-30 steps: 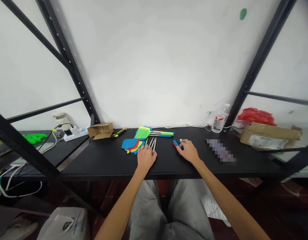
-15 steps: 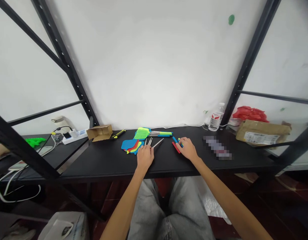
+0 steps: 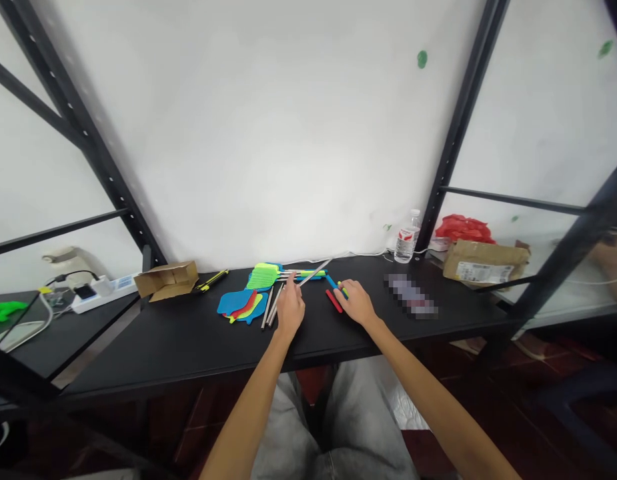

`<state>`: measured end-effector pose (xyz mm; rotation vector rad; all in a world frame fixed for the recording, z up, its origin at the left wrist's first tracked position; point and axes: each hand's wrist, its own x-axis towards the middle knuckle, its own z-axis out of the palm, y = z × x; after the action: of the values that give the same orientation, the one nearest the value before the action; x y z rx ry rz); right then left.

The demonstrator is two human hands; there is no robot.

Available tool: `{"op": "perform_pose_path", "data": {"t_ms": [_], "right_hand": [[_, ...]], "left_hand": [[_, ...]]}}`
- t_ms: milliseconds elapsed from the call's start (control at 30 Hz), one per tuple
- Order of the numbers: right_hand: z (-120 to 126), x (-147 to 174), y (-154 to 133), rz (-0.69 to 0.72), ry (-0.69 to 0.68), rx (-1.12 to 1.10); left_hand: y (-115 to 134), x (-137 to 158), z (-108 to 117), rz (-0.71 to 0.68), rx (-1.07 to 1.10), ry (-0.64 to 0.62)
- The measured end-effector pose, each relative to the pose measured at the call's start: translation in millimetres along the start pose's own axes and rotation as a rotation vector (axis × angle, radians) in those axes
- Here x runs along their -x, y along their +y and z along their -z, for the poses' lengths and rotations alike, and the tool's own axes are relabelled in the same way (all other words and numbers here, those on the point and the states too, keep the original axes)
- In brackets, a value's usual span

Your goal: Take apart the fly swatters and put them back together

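Against a white wall, black desk, left hand gripping metal rod, right hand grip unclear

No wording, brand or number can be read for certain. The clear plastic water bottle with a white cap wears a red-and-white label, its lettering too small. Right of the bottle, the brown cardboard parcel carries a white printed label, illegible; far left of it, the white plastic power strip shows blurred blue markings.
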<state>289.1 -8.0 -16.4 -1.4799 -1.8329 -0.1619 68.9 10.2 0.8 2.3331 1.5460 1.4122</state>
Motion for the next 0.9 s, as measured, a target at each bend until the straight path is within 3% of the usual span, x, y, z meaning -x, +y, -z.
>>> {"op": "perform_pose_path", "data": {"t_ms": [200, 400, 633, 900], "right_hand": [[6.9, 1.9, -4.4, 0.028, -0.026, -0.036], [6.7, 1.0, -1.7, -0.007, 0.007, -0.048], [6.2, 0.9, -3.9, 0.065, -0.015, -0.037], [9.5, 1.9, -5.9, 0.038, -0.057, -0.057]], "left_hand": [[3.5, 5.6, -6.2, -0.207, -0.064, -0.089], [9.8, 6.3, -4.7, -0.218, -0.147, -0.144], [8.9, 4.9, -12.5, -0.26, -0.229, -0.188], [3.6, 4.3, -6.3, -0.149, -0.171, -0.057]]}}
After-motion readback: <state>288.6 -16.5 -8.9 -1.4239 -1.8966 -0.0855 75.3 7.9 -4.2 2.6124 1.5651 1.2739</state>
